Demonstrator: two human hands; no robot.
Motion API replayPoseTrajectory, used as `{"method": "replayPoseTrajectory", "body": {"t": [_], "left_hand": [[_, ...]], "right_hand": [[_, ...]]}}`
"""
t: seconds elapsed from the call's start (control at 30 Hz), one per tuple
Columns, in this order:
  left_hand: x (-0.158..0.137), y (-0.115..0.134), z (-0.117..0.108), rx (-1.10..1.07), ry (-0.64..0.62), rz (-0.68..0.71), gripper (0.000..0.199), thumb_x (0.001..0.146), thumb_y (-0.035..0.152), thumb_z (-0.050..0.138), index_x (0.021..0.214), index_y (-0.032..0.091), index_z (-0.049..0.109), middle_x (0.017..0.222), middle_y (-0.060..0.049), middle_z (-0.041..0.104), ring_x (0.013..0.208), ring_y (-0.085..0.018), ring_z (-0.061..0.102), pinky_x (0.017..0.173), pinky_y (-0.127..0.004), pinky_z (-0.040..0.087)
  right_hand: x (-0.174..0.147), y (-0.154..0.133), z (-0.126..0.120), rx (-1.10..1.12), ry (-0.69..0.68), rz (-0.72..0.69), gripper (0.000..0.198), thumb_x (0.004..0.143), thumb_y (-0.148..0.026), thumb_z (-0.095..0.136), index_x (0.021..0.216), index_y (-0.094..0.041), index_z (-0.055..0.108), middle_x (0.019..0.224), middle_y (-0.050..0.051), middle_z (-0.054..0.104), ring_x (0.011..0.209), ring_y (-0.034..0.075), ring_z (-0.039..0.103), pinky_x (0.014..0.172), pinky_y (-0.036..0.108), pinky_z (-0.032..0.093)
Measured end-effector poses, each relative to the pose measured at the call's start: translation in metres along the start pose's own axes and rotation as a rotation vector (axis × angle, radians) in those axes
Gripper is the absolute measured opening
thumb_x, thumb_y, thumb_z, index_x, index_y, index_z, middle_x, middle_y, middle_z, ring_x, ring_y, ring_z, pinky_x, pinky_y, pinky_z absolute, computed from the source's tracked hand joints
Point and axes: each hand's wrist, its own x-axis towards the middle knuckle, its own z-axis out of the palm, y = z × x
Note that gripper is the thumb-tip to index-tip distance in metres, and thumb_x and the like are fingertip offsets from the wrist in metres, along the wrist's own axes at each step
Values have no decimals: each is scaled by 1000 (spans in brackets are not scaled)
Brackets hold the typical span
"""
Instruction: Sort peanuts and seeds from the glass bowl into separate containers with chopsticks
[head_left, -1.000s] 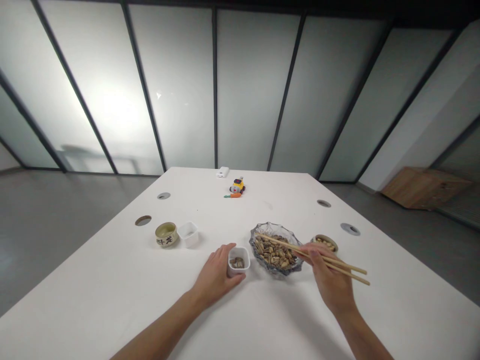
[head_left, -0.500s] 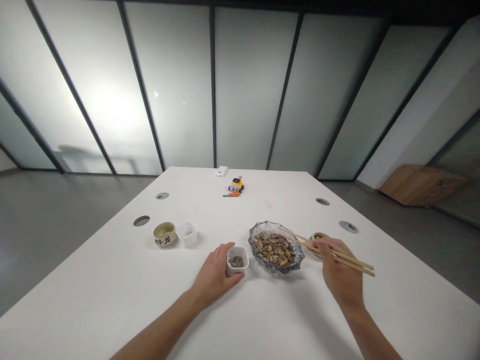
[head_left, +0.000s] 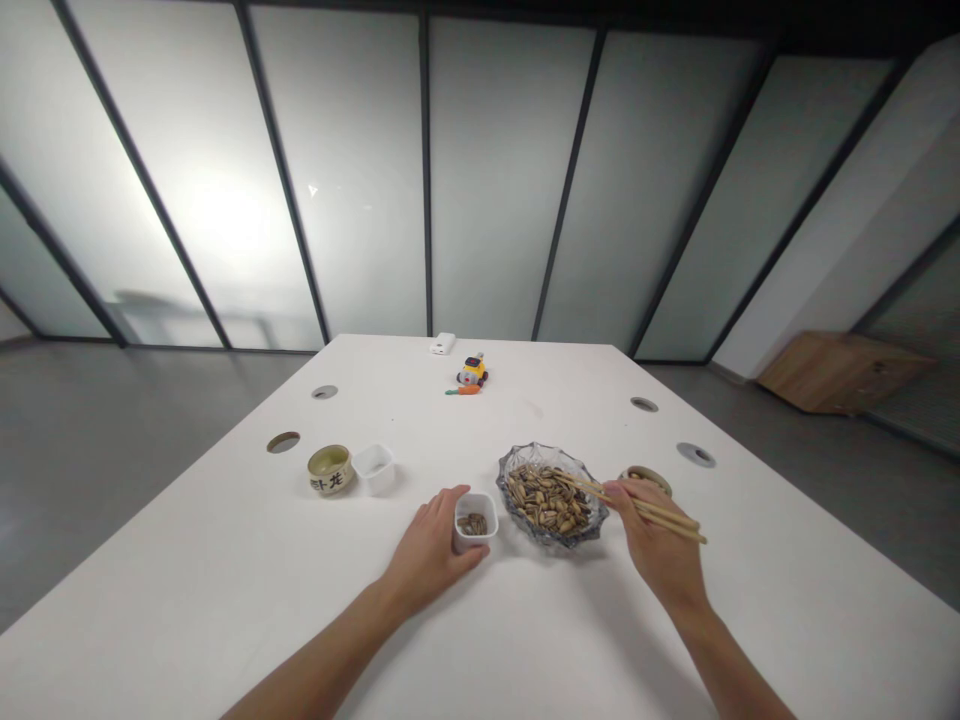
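Observation:
My left hand (head_left: pixel 431 545) is curled round a small white plastic cup (head_left: pixel 475 503) that stands on the table and has a few sunflower seeds (head_left: pixel 472 523) at its bottom. Right of the cup, a glass bowl (head_left: pixel 517 458) with a jagged rim holds a heap of striped sunflower seeds and paler nuts (head_left: pixel 551 500). A pair of wooden chopsticks (head_left: pixel 660 513) is gripped in my right hand (head_left: pixel 664 550), which is at the bowl's right side. The chopstick tips reach over the heap; whether they pinch a seed is too small to tell.
Partly behind my right hand stands a small bowl (head_left: pixel 646 474). Left on the white table (head_left: pixel 225 560) are a ceramic bowl (head_left: pixel 330 472) with dark characters and a second white plastic cup (head_left: pixel 373 470). Farther back lie a toy car (head_left: pixel 473 370), a toy carrot (head_left: pixel 466 391) and a white device (head_left: pixel 443 344).
My right hand has moved left and the chopstick tips have come down onto the heap in the glass bowl. More of the small bowl behind it shows. My left hand stays put.

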Motion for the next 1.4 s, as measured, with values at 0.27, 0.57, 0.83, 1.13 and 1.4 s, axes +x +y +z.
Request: {"method": "replayPoseTrajectory", "body": {"t": [0.27, 0.57, 0.83, 1.13, 1.4], "left_hand": [[1, -1, 1, 4, 4, 4, 67, 81, 27, 78, 142, 24, 51, 138, -11, 65, 125, -34, 63, 108, -47, 48], [1, 0, 0, 1, -5, 0, 66, 81, 26, 77, 142, 22, 50, 136, -12, 65, 124, -33, 63, 107, -48, 48], [1, -1, 1, 7, 0, 10, 65, 82, 26, 76, 141, 23, 50, 134, -11, 66, 123, -33, 63, 106, -47, 48], [1, -1, 0, -4, -8, 14, 66, 82, 28, 78, 142, 23, 50, 138, -12, 65, 127, -33, 62, 111, -48, 47], [0, -2, 1, 3, -12, 0, 69, 81, 27, 78, 143, 21, 49, 139, -13, 64, 127, -33, 61, 110, -49, 47]], "right_hand": [[2, -1, -3, 31, 62, 73, 41, 98, -60, 59, 87, -24, 77, 92, 7, 79, 92, 27, 73, 95, 46, 56], [2, -3, -4, 27, 61, 139, 47, 97, -65, 56, 88, -23, 77, 94, 8, 79, 95, 28, 72, 97, 47, 55], [3, -3, -6, 49, 58, 158, 51, 94, -69, 58, 86, -23, 78, 93, 10, 78, 99, 31, 71, 101, 55, 54], [-14, -37, 10, 739, -90, 391, 35, 90, -56, 74, 82, -22, 77, 92, 7, 73, 79, 23, 75, 75, 42, 68], [-9, -31, 0, 293, 13, 123, 38, 97, -56, 65, 83, -23, 78, 88, 8, 76, 83, 24, 73, 76, 38, 63]]}}
